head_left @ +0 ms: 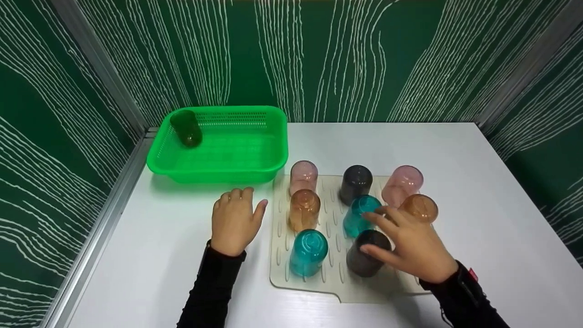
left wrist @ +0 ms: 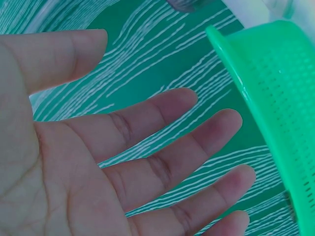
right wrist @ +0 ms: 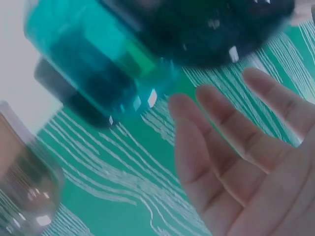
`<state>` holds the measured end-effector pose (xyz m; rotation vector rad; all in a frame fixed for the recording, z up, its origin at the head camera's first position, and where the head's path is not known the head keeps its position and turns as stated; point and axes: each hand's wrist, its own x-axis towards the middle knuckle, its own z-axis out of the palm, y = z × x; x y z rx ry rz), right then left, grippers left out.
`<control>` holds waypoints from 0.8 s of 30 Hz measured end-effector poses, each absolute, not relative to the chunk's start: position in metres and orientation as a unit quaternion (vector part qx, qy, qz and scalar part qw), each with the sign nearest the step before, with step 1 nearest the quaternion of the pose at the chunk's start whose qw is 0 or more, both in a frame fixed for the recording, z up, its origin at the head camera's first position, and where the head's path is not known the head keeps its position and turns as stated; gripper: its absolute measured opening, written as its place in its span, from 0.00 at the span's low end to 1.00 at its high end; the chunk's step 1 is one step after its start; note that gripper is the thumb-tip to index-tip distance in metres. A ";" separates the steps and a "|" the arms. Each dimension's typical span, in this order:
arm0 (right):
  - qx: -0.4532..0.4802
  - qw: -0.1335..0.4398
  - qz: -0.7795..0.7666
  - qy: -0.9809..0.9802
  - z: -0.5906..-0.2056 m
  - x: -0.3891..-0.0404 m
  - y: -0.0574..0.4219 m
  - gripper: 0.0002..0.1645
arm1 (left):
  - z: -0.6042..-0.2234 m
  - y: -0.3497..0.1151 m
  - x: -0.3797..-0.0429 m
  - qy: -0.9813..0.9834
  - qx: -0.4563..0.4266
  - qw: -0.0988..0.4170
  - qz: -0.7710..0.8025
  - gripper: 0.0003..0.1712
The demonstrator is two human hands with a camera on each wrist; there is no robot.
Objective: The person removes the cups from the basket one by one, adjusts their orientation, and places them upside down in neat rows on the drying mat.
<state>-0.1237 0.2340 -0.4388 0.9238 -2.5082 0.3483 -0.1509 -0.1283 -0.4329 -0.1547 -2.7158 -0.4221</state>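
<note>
Several tinted glasses stand upside down on a cream drying mat [head_left: 284, 273]. My right hand [head_left: 414, 241] hovers over the right part of the mat, thumb spread toward the front black glass [head_left: 360, 264]. Its fingertips are close to a teal glass [head_left: 353, 223] and partly cover it in the head view. An amber glass [head_left: 421, 206] sits just behind that hand. In the right wrist view the fingers lie apart from the black glass [right wrist: 211, 34] and the teal glass [right wrist: 83, 54]. My left hand [head_left: 233, 223] holds nothing, fingers extended, near the green basket [head_left: 218, 176].
Inside the basket, a dark glass [head_left: 186, 130] leans in the left back corner. Elsewhere on the mat are a left teal glass [head_left: 309, 253], a left amber glass [head_left: 304, 212], two pink ones and a back black glass [head_left: 356, 182]. Green patterned walls enclose the white table [head_left: 136, 255].
</note>
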 end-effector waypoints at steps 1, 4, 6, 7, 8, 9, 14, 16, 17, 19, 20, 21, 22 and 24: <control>0.334 0.236 0.133 -0.903 -0.436 -0.127 0.236 0.38 | -0.433 -0.128 -0.151 -0.967 -0.057 0.198 -0.149 0.23; 0.321 0.267 0.161 -0.894 -0.430 -0.139 0.242 0.42 | -0.434 -0.128 -0.152 -0.965 -0.061 0.212 -0.143 0.23; 0.303 0.280 0.176 -0.894 -0.428 -0.147 0.246 0.43 | -0.435 -0.128 -0.152 -0.965 -0.061 0.214 -0.142 0.23; 0.293 0.284 0.182 -0.895 -0.427 -0.151 0.248 0.43 | -0.436 -0.128 -0.152 -0.965 -0.061 0.212 -0.141 0.23; 0.283 0.287 0.187 -0.896 -0.427 -0.154 0.249 0.42 | -0.436 -0.128 -0.152 -0.965 -0.060 0.211 -0.141 0.23; 0.273 0.291 0.191 -0.897 -0.428 -0.157 0.251 0.40 | -0.436 -0.128 -0.153 -0.966 -0.060 0.209 -0.142 0.23; 0.228 0.300 0.192 -0.906 -0.430 -0.168 0.256 0.33 | -0.436 -0.128 -0.153 -0.967 -0.059 0.201 -0.147 0.22; 0.207 0.290 0.194 -0.914 -0.431 -0.171 0.257 0.32 | -0.437 -0.128 -0.154 -0.967 -0.059 0.197 -0.147 0.22; 0.196 0.282 0.199 -0.918 -0.431 -0.172 0.258 0.31 | -0.437 -0.128 -0.154 -0.968 -0.058 0.195 -0.148 0.22; 0.167 0.260 0.206 -0.928 -0.431 -0.173 0.261 0.29 | -0.437 -0.128 -0.155 -0.969 -0.056 0.191 -0.149 0.23; 0.152 0.246 0.211 -0.934 -0.431 -0.174 0.262 0.28 | -0.437 -0.128 -0.155 -0.969 -0.055 0.188 -0.148 0.23; 0.137 0.232 0.215 -0.939 -0.431 -0.174 0.264 0.28 | -0.437 -0.128 -0.155 -0.970 -0.054 0.187 -0.149 0.23; 0.123 0.218 0.220 -0.943 -0.431 -0.175 0.266 0.27 | -0.438 -0.128 -0.156 -0.970 -0.054 0.185 -0.149 0.23; 0.099 0.194 0.223 -0.950 -0.431 -0.176 0.270 0.28 | -0.438 -0.128 -0.156 -0.971 -0.053 0.181 -0.150 0.23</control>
